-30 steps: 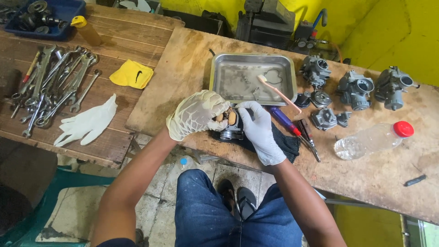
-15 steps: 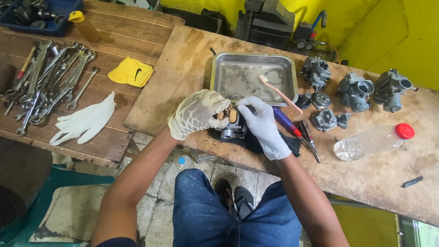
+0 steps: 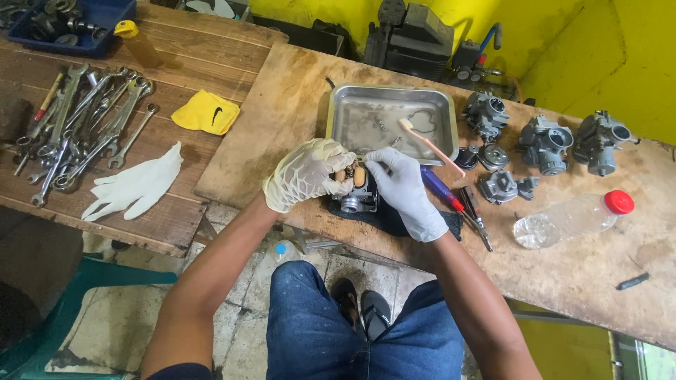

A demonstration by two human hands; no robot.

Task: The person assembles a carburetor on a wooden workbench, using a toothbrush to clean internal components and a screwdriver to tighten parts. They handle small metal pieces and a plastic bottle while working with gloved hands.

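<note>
Step in hand, as judged: carburetor (image 3: 354, 191) strip-down on dark cloth (image 3: 394, 218) at bench edge, before metal tray (image 3: 391, 119). Left hand (image 3: 306, 174) clenched around body; right hand (image 3: 406, 186) pinching its top (fitting hidden). Next: steady grip, fine fingertip work.

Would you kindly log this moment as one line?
left hand: holds carburetor | right hand: on carburetor | behind: metal tray with toothbrush
</note>
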